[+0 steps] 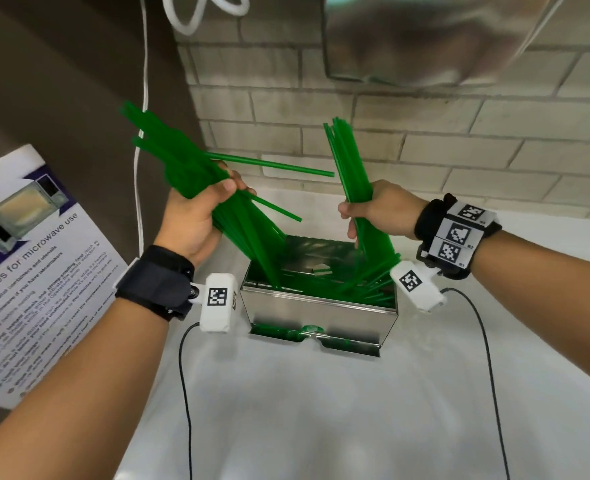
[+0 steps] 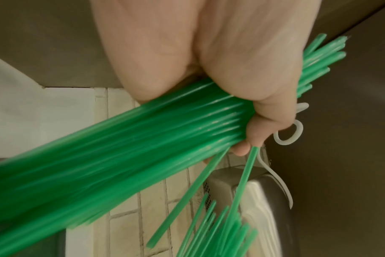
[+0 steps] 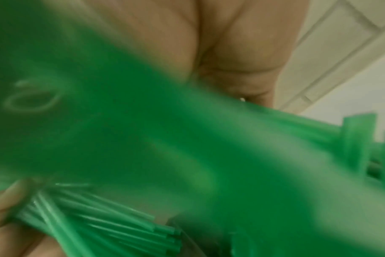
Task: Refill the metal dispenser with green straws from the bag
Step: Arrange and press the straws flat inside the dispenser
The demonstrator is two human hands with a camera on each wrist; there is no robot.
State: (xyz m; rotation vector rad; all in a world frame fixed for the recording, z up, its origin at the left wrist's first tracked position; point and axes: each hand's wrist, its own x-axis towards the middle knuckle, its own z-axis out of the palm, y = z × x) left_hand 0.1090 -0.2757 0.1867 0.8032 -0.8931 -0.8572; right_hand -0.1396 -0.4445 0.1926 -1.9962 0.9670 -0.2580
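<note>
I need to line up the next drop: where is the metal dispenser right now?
In the head view the metal dispenser stands centre on the white counter, below and between both hands, before the brick wall.

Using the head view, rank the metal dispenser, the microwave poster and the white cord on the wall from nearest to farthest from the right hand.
From the right hand, which grips a bunch of green straws:
1. Metal dispenser, just below and slightly left of the hand.
2. White cord, far left, hanging down the wall.
3. Microwave poster, at the left edge, beyond the cord.
</note>
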